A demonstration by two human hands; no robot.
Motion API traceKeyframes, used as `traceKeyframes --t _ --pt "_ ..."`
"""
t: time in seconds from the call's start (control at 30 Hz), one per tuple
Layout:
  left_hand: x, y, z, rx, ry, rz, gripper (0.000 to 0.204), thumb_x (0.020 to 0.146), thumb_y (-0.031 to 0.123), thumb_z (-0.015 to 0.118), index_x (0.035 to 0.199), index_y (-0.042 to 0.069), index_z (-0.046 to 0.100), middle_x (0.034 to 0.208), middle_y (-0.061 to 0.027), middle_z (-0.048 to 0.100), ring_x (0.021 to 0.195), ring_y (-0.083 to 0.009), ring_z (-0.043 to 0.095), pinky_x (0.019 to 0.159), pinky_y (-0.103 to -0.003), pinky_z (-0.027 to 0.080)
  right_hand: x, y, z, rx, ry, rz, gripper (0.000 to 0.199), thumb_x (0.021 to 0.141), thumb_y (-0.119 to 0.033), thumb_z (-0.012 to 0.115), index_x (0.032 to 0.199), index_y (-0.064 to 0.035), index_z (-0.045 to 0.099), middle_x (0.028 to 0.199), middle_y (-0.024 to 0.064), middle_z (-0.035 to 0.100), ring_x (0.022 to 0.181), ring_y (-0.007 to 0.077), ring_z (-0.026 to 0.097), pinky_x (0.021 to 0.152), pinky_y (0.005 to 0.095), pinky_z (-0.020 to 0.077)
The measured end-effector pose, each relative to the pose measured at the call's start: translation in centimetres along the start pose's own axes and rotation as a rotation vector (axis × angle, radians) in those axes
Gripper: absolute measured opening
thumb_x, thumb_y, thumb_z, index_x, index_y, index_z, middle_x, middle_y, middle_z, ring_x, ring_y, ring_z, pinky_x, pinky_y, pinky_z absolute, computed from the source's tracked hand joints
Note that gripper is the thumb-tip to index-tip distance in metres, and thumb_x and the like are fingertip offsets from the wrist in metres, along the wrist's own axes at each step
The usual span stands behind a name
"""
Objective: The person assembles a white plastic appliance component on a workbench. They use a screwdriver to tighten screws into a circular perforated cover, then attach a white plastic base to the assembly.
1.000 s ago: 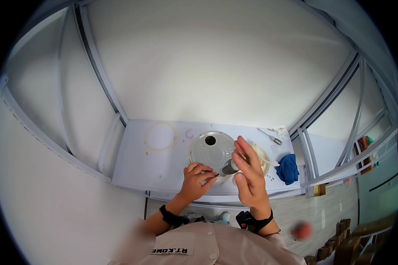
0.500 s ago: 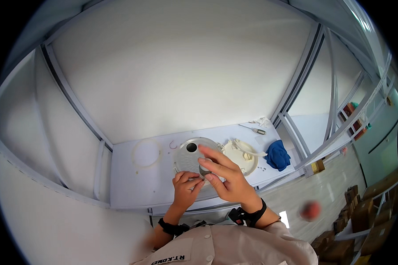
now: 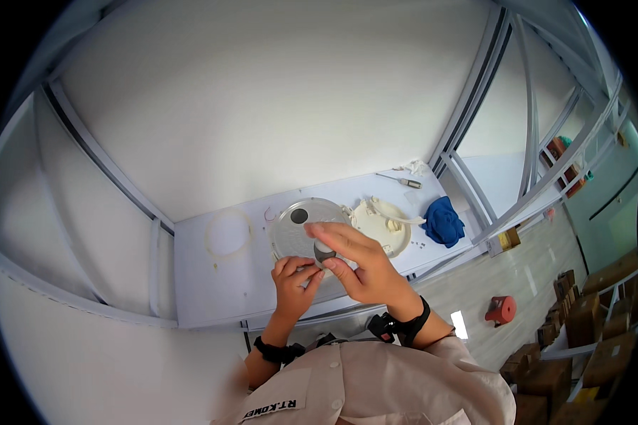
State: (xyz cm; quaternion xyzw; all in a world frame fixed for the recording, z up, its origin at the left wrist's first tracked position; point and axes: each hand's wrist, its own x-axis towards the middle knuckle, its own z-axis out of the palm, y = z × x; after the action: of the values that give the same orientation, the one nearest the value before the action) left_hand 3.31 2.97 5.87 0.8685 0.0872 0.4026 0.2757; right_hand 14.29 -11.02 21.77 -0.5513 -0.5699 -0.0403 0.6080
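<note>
Over the near edge of a round silver metal plate (image 3: pixel 285 234), my right hand (image 3: pixel 365 262) grips a small grey cylinder with a pale top (image 3: pixel 324 250) between thumb and fingers. My left hand (image 3: pixel 293 282) is closed in a pinch at the cylinder's lower end, the fingertips of both hands almost meeting. What the left fingers hold, if anything, is hidden. A dark round hole (image 3: pixel 299 216) shows in the plate's far part. Touching or close to the plate on the right lies a round cream plastic cover (image 3: pixel 399 244) with a curved cream strip (image 3: pixel 397 219) across it.
A thin pale ring (image 3: pixel 208 243) lies on the white table (image 3: pixel 213 290) at left. To the right are a blue cloth (image 3: pixel 443 223), a screwdriver (image 3: pixel 410 183), crumpled white material (image 3: pixel 416 168) and several tiny pieces (image 3: pixel 418 246). A red stool (image 3: pixel 501 310) and cardboard boxes (image 3: pixel 585 329) stand beyond.
The whole view has shifted, so the table sits slightly higher and to the left. Both hands keep nearly the same pose around the grey cylinder.
</note>
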Motion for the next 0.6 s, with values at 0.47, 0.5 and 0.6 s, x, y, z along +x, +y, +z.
traceKeyframes --t 0.47,0.5,0.6 --pt "-0.1 -0.2 0.1 -0.002 -0.006 -0.006 0.014 0.08 0.016 0.086 0.094 0.014 0.082 0.103 0.0033 0.072 0.11 -0.0229 0.057 0.096 -0.039 0.04 0.3 -0.6 -0.4 0.051 -0.036 0.07 0.041 0.084 -0.01 0.087 0.123 -0.0045 0.076 0.134 0.0189 0.062 0.11 0.0309 0.068 0.088 0.0364 0.0557" --pt "-0.1 -0.2 0.1 0.0 -0.005 0.001 0.014 0.08 0.015 0.086 0.093 0.014 0.082 0.103 0.0034 0.072 0.11 -0.0229 0.057 0.096 -0.039 0.04 0.1 -0.4 -0.6 0.048 -0.053 0.053 0.04 0.084 -0.01 0.087 0.122 -0.0044 0.076 0.134 0.0186 0.062 0.111 0.0309 0.068 0.087 0.0362 0.0557" --pt "0.2 0.0 0.2 -0.003 -0.01 0.003 0.013 0.08 0.015 0.086 0.092 0.013 0.081 0.104 0.0033 0.072 0.11 -0.0229 0.057 0.096 -0.039 0.041 -0.9 0.8 -0.3 -0.194 0.042 -0.059 0.039 0.084 -0.01 0.088 0.12 -0.0041 0.076 0.134 0.0176 0.062 0.111 0.0306 0.067 0.087 0.0356 0.0561"
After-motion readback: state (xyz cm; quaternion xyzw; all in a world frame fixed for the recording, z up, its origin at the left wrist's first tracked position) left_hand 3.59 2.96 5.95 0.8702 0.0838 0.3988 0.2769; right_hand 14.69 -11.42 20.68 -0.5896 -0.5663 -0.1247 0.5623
